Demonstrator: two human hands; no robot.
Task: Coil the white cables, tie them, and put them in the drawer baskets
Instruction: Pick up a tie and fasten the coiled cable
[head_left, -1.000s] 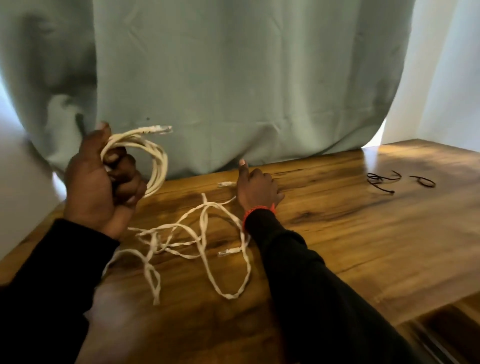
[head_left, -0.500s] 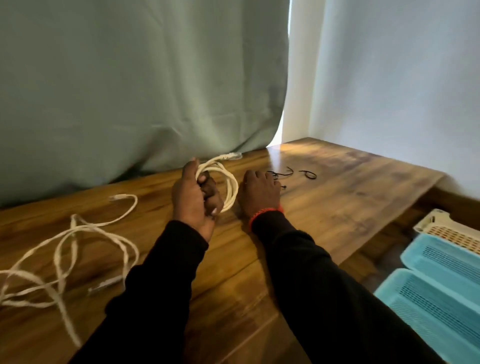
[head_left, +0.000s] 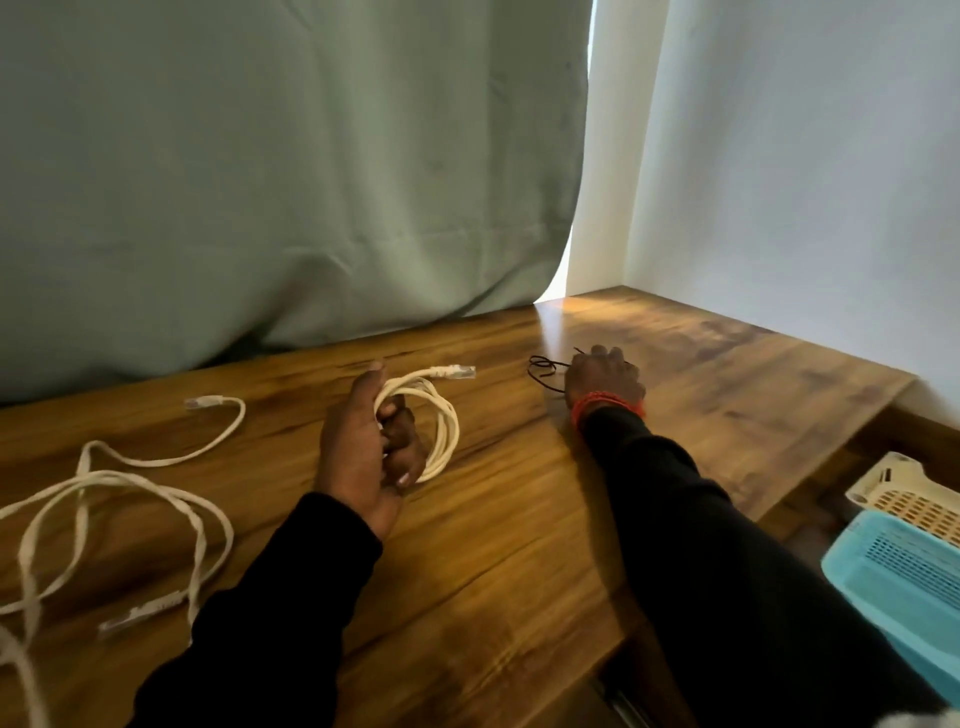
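Coiling cable (head_left: 441, 415) within left hand (head_left: 363, 447)

Coiled white cable (head_left: 441, 421) upright; loose cable (head_left: 104, 493) sprawled left; baskets (head_left: 904, 566), perhaps empty.

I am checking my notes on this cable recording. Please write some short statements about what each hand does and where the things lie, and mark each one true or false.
1. The left hand holds a coiled white cable. True.
2. The right hand rests in the blue basket. False: it is on the wooden table, at the black ties.
3. A loose white cable lies uncoiled on the table. True.
4. The coiled cable is already in the blue basket. False: the left hand has it in its grip above the table.
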